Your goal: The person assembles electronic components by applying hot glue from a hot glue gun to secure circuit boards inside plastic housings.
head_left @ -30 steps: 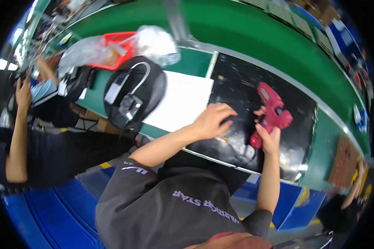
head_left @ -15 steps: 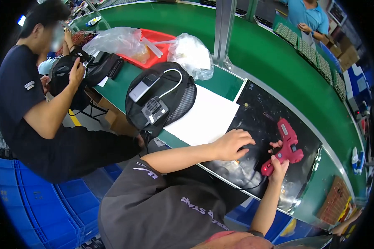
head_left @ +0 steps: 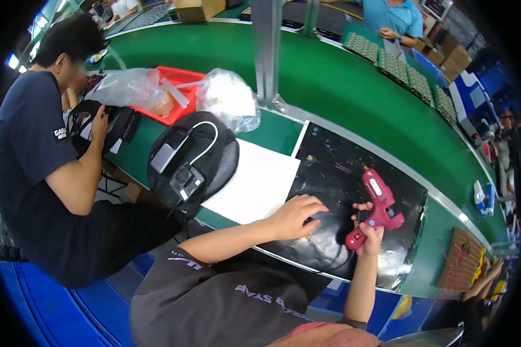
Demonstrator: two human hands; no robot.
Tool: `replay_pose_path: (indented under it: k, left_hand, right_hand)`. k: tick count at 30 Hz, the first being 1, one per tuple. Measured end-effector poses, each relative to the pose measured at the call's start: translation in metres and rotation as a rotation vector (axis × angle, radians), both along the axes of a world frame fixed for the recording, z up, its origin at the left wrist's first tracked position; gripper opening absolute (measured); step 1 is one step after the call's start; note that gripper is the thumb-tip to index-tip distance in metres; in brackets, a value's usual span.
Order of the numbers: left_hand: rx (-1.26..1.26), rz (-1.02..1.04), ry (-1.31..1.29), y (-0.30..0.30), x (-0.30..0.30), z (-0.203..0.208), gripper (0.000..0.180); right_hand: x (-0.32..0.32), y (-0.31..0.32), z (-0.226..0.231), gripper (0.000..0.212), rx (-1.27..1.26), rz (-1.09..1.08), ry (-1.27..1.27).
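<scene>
My right hand (head_left: 369,236) is closed round the handle of a dark red hot glue gun (head_left: 380,200), its nozzle pointing away from me. A dark cord (head_left: 337,260) runs from near the handle's lower end across a black mat (head_left: 330,173). To the left, my left hand (head_left: 296,218) hovers over or rests on that mat, fingers stretched and slightly bent. Nothing shows in it. Beyond my left forearm, a white sheet (head_left: 257,179) lies beside a black backpack (head_left: 220,168). On the backpack sit a grey power bank (head_left: 169,151) and a small dark vented device (head_left: 187,181), with a white cable (head_left: 211,144).
A red tray (head_left: 185,78) and clear plastic bags (head_left: 228,101) stand behind the backpack. A metal post (head_left: 265,52) rises at the green belt's (head_left: 330,75) edge. On my left a co-worker (head_left: 46,144) handles a black bag. Blue crates (head_left: 58,301) stand below.
The whole view has shifted, so the table and backpack appear further left. My right hand keeps hold of the glue gun, and my left hand stays open over the mat.
</scene>
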State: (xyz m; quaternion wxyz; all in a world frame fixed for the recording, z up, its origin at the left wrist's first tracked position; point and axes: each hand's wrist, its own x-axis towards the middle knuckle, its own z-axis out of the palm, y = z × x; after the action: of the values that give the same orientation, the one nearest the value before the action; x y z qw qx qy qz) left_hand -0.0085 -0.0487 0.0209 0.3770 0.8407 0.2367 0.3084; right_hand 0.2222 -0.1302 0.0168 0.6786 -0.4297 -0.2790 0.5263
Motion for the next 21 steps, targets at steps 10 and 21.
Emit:
replay_pose_path:
  k: [10, 21]
  left_hand:
    - [0.050, 0.051, -0.036, 0.0001, 0.0000, -0.0035, 0.030]
    - [-0.021, 0.109, -0.054, 0.0054, 0.0024, 0.0023, 0.028]
  right_hand:
    - [0.0054, -0.0007, -0.0055, 0.045, 0.037, 0.051, 0.075]
    - [0.0070, 0.0044, -0.0032, 0.043, 0.024, 0.052, 0.093]
